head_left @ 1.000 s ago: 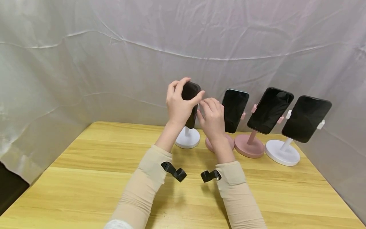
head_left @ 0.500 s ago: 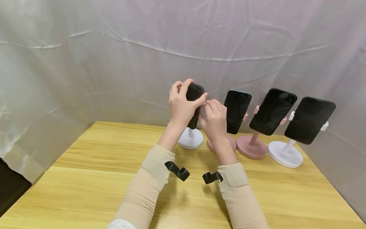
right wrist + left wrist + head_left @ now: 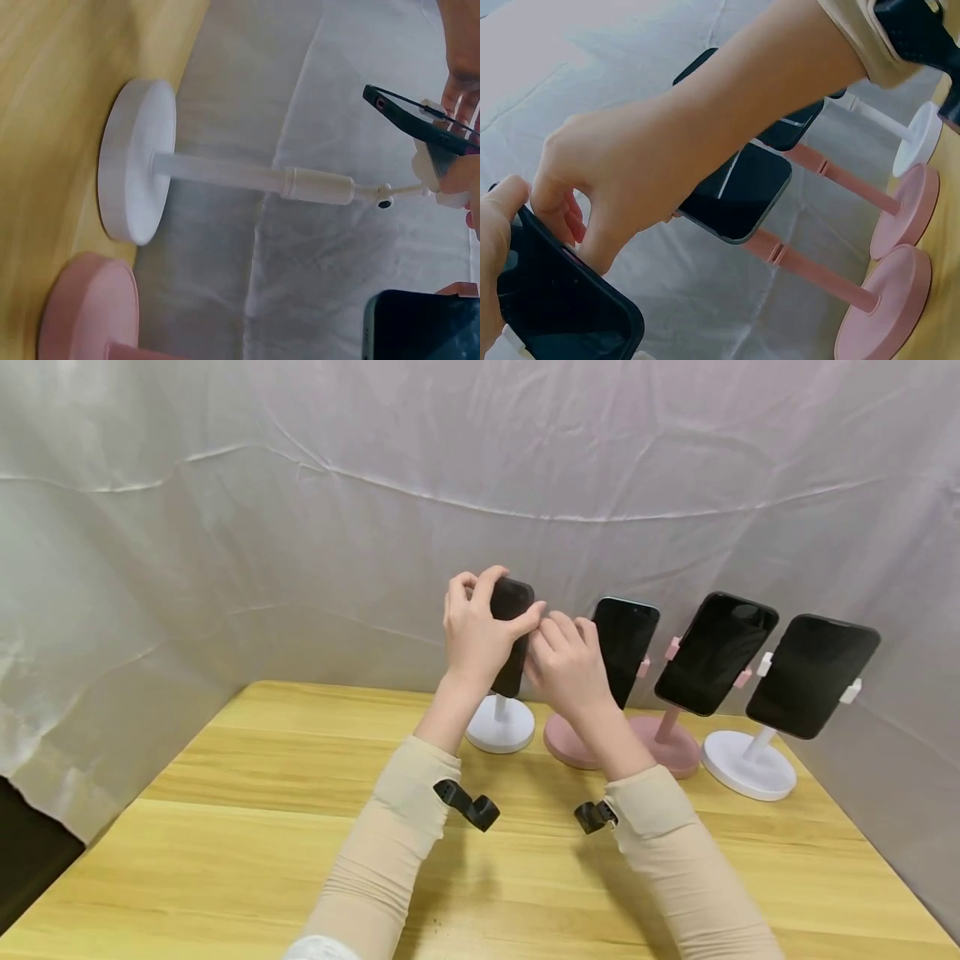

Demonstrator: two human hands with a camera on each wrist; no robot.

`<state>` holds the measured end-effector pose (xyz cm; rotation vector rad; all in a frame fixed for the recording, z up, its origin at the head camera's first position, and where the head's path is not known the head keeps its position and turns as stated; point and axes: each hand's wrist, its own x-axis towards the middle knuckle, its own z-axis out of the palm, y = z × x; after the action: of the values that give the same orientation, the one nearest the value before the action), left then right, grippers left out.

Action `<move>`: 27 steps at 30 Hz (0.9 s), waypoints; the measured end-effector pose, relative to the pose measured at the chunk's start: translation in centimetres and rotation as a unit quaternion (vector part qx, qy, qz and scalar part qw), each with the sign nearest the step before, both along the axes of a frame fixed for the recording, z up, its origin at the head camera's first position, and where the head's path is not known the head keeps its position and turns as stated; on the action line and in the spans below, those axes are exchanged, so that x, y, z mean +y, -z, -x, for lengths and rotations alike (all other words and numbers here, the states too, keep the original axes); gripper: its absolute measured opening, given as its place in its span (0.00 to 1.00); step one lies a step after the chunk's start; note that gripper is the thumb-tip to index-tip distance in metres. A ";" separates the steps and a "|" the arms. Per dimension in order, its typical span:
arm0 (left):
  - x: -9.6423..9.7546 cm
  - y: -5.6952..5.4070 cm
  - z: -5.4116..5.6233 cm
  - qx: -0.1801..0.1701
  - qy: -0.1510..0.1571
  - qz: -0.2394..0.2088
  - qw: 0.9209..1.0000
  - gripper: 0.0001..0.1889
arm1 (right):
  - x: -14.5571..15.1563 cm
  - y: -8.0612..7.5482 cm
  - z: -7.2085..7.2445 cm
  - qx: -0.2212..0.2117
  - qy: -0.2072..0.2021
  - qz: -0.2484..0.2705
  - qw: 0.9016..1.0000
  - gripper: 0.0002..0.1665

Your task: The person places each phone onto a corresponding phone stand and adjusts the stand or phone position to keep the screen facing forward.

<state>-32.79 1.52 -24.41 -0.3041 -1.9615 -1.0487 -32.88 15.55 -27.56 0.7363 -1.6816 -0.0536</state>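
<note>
My left hand (image 3: 474, 639) grips a black phone (image 3: 512, 599) across its width, thumb on the right edge and fingers over the left and top. Behind the phone is a white phone stand (image 3: 501, 727), its round base on the table. In the right wrist view, the stand's white clamp (image 3: 424, 166) shows at the phone's back. My right hand (image 3: 567, 664) is at the phone's right side, its fingers curled and pinching at the clamp beside my left thumb. What lies between those fingertips is mostly hidden. In the left wrist view, the right fingers bend around the phone's long edge.
To the right, a pink stand (image 3: 567, 743) holds a phone (image 3: 628, 639), partly behind my right hand. Farther right are a second pink stand with a phone (image 3: 716, 652) and a white stand with a phone (image 3: 813, 672). A grey curtain (image 3: 375, 543) hangs behind the wooden table (image 3: 247, 827).
My right forearm has swung outward to the right and the right hand has turned at the phone's edge. The left hand keeps its grip; the view has shifted slightly.
</note>
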 end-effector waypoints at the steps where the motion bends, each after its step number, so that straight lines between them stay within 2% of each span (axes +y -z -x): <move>1: 0.0 -0.1 0.0 -0.006 -0.002 0.004 1.000 0.31 | 0.1 -0.1 0.0 0.002 0.004 -0.008 1.000 0.07; 7: 0.2 -0.2 0.4 -0.021 -0.023 0.029 0.999 0.31 | 0.6 -0.7 -0.2 -0.003 0.018 -0.038 0.999 0.05; 17: 0.8 0.0 0.9 -0.010 -0.059 0.053 0.997 0.30 | 1.1 -0.9 -0.3 -0.002 0.018 -0.054 0.998 0.06; 27: 1.1 -0.3 1.4 -0.005 -0.069 0.048 0.996 0.31 | 1.4 -1.0 -0.3 -0.025 0.003 -0.056 0.998 0.05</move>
<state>-34.21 2.59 -24.15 -0.2131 -2.0163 -0.8712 -32.62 16.99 -26.51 0.8231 -1.7391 -0.1354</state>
